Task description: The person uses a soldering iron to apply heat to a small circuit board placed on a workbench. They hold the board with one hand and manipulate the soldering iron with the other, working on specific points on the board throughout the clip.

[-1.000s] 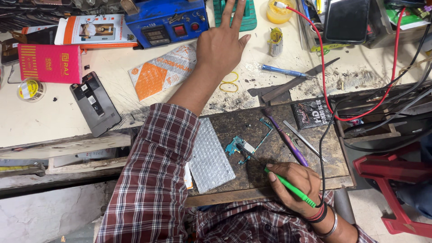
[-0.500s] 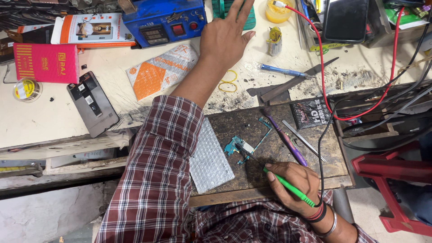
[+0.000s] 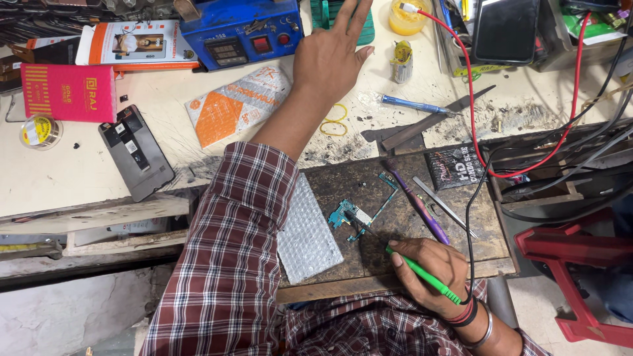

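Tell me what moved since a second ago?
The left hand reached a bit farther up the bench, toward the green mat beside the blue metal box. It holds nothing. The right hand kept gripping the green-handled tool, tip on the small teal circuit board.

We are gripping a green-handled screwdriver point(image 3: 422, 275) in our right hand point(image 3: 432, 267), the handle slanting back toward the wrist and the dark metal shaft running up and left. Its tip is resting on a small teal circuit board point(image 3: 344, 214), our landmark here. That board is lying flat on the dark work board of the bench, with a narrow teal strip trailing up and right from it. Our fingers point(image 3: 397, 249) are wrapping the handle down and right of the circuit board. Our left hand point(image 3: 330, 58) is reaching far above the circuit board, fingers spread, just beside a blue metal box point(image 3: 241, 29).
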{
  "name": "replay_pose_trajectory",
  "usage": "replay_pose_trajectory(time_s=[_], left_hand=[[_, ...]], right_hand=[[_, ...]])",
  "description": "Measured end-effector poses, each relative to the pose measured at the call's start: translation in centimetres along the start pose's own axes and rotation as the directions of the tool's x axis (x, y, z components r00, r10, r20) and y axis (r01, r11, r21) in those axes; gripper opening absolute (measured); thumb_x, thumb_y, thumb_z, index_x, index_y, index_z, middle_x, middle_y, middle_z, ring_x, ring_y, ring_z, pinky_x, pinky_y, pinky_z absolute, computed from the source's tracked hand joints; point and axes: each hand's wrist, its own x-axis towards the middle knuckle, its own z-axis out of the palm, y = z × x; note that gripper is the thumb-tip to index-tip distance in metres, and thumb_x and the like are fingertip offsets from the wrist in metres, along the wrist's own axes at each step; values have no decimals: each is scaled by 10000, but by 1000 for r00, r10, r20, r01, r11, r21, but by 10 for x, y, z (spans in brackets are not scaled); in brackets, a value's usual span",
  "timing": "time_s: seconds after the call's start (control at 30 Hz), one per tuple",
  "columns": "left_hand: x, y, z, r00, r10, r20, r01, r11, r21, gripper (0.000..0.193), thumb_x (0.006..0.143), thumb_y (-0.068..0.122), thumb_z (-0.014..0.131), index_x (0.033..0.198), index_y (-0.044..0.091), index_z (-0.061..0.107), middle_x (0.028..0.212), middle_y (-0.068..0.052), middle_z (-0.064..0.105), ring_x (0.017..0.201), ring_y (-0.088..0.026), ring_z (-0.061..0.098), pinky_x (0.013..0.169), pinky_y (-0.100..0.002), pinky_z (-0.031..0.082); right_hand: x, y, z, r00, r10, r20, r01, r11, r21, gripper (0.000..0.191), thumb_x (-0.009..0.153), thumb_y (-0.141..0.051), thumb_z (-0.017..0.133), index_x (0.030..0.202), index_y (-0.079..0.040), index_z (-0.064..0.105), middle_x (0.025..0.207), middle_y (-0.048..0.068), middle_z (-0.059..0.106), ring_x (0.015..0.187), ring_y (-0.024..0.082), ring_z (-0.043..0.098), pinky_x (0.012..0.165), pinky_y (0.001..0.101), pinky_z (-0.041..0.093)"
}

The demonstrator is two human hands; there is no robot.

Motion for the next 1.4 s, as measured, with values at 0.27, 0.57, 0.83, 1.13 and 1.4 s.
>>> replay_pose_trajectory(time_s=[0.27,0.57,0.83,1.13,1.4], left_hand=[[-13,-2,-11,1000,8,12,-8,1000,-21,803,1086,575,526,1652,170,126,1709,-13,232,661,-270,714,501,-365,564],[-8,-3,-11,995,-67,76,73,994,-77,837,1040,622,549,1649,231,129,1698,-59,240,675,-270,726,520,-383,569],[-7,-4,-7,994,-66,86,71,996,-49,825,1057,642,520,1654,228,129,1693,-66,262,677,-267,723,521,-379,569],[-6,-4,-9,993,-55,109,60,998,-38,808,1062,647,491,1649,248,104,1696,-79,232,653,-259,719,500,-376,570],[-7,-4,-8,994,-62,93,67,997,-50,810,1051,642,506,1649,237,140,1698,-64,229,674,-272,727,511,-382,574]], right_hand=[[0,0,1,1000,-13,-8,13,1000,13,125,852,-50,738,963,2,713,860,113,763,731,203,773,639,289,601],[0,-1,0,1000,10,1,-10,1000,1,132,849,-56,741,968,-3,724,848,108,763,718,201,769,632,290,595],[0,-1,-1,1000,4,0,-4,1000,-4,130,857,-60,737,975,-7,723,857,106,762,728,201,769,643,289,595],[0,0,0,1000,15,3,-15,1000,3,137,853,-61,741,978,-5,726,838,102,761,699,187,765,616,283,592],[1,1,0,1000,-9,-2,9,1000,-3,131,855,-56,741,973,-4,720,855,107,762,718,196,767,632,286,595]])
